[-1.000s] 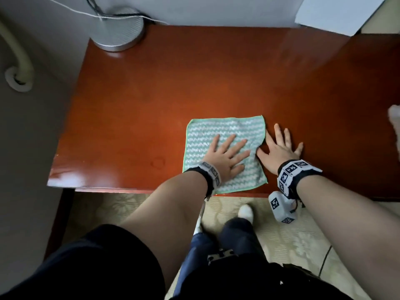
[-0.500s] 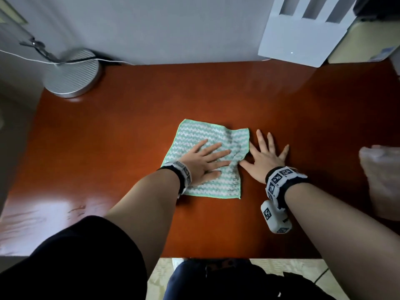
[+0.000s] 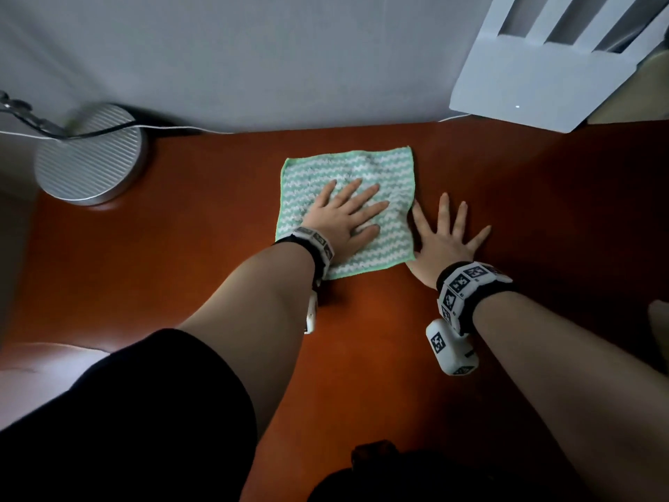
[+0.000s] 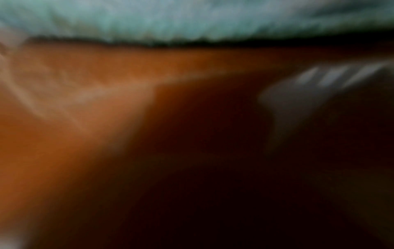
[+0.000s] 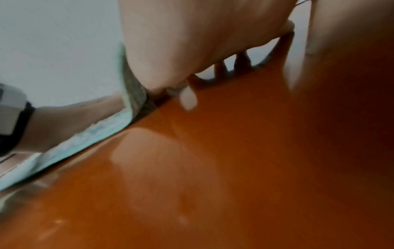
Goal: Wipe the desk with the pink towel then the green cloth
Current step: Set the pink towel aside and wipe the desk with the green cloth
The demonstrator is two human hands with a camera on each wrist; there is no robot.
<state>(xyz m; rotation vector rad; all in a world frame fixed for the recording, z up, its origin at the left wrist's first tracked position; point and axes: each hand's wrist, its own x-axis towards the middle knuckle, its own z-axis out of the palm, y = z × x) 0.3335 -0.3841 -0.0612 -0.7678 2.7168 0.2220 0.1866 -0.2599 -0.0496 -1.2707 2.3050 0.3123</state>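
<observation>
Head view: left hand (image 3: 344,219) flat on green cloth (image 3: 362,168); right hand (image 3: 443,240) splayed on desk (image 3: 181,248).

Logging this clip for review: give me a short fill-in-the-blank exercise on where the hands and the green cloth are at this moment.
1. The left hand presses flat on the green-and-white zigzag cloth with its fingers ____.
2. The right hand lies flat on the bare reddish-brown wooden desk, just to the ____ of the cloth.
3. The round ribbed metal lamp base stands at the desk's far ____ corner.

Missing words: spread; right; left
</observation>
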